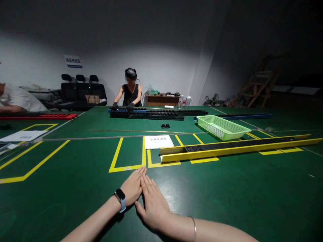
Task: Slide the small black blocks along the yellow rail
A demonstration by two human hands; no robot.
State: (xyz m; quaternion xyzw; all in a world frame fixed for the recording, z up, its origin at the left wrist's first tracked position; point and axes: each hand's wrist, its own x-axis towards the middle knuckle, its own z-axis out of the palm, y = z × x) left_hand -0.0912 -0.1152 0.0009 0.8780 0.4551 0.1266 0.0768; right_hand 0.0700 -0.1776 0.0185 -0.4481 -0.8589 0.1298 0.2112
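The left hand (133, 187) and right hand (152, 203) lie flat, palms down, fingers extended and holding nothing, side by side and touching on the green worktop (227, 188). The nearest item, a long yellow rail (237, 148) carrying a black socket strip (202, 147), lies ahead to the right, well apart from both hands. A green basket (222, 127) stands behind the rail.

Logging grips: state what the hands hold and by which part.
Nothing is held: left hand and right hand lie flat, side by side, on the green table.
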